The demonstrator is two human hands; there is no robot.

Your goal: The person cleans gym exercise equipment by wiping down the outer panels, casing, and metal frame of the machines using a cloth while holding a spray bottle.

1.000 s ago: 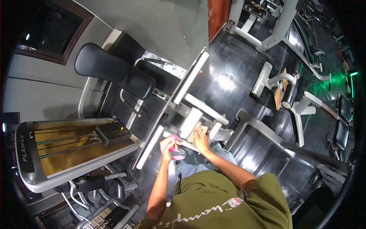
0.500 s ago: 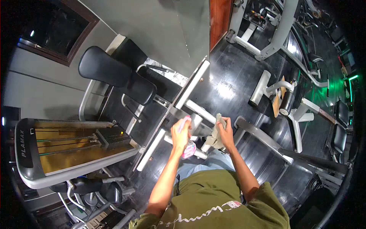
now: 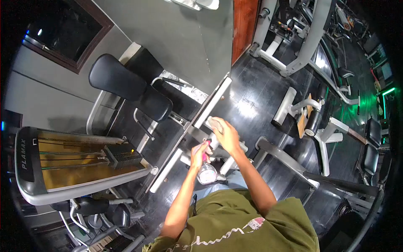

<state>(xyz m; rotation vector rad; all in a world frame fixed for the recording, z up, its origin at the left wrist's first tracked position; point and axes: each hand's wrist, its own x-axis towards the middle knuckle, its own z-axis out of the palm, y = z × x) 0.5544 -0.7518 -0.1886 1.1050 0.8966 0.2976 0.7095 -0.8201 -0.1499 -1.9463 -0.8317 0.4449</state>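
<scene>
My left hand (image 3: 198,156) is wrapped round the pink neck of a spray bottle (image 3: 207,174). Its clear body with a pale label hangs below my fingers. My right hand (image 3: 227,137) presses a light beige cloth (image 3: 215,124), mostly covered by the fingers, against or just over the grey-white metal frame (image 3: 213,97) of a gym machine. I cannot tell whether the cloth touches the metal. Both hands are close together in front of my body, the right one slightly farther forward.
Left of me stand a black padded seat (image 3: 117,77) and a weight stack housing (image 3: 84,164) marked PLAMAX. To the right is a curved grey machine arm (image 3: 285,157). A roller-pad machine (image 3: 312,119) stands farther right. A grey wall (image 3: 176,38) rises ahead.
My right hand has moved forward and left with the cloth, from beside my body to the metal frame. My left hand has lowered slightly, and the bottle has turned in it.
</scene>
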